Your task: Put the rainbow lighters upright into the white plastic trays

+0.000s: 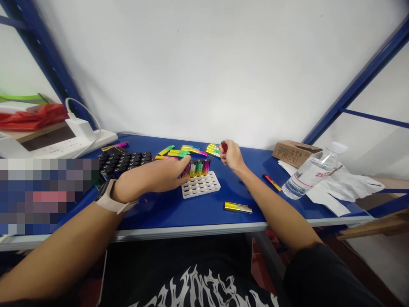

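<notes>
A white tray with rows of holes [202, 186] lies on the blue table, and a short row of colourful see-through lighters [199, 167] stands upright along its far side. My left hand [159, 174] reaches in from the left, thumb and forefinger closed around the lighter at the row's left end. Beyond the tray on the right, my right hand [232, 155] is closed around a dark red lighter [224, 147]; its lower part is hidden in my fingers. Shiny metallic strips, such as a yellow-green one [179, 153], lie behind the tray. A gold strip [238, 207] rests near the front edge.
Several black-topped pieces [124, 162] stand in a block at the left. On the right are a water bottle [311, 175], a cardboard box [295, 152], white paper [354, 183] and a red-and-yellow strip [272, 182]. A power strip [57, 149] sits far left.
</notes>
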Demonstrator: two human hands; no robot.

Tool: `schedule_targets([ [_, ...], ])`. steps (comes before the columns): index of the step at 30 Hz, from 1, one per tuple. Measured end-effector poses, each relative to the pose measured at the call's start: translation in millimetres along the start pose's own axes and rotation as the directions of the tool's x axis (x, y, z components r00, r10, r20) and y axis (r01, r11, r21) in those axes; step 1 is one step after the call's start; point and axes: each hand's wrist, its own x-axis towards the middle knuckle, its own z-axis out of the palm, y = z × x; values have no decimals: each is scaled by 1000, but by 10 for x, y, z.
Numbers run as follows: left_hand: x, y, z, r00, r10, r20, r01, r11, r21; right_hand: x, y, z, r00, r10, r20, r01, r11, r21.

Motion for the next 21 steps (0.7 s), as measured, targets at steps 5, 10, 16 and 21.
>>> schedule_targets([
  [5,-5,15,-14,1000,6,9,-6,1000,6,-47,-39,8,1000,-8,20,8,999,-33],
  [10,-5,26,-19,1000,-3,10,2,1000,22,-83,-87,52,999,-3,33,0,997,80],
  [16,-7,22,-13,1000,-2,13,2,999,43,-59,-82,32,1000,20,14,-21,993,115],
  [21,-7,41,-28,1000,-3,12,2,998,55,-70,-95,21,999,15,50,-20,995,95],
])
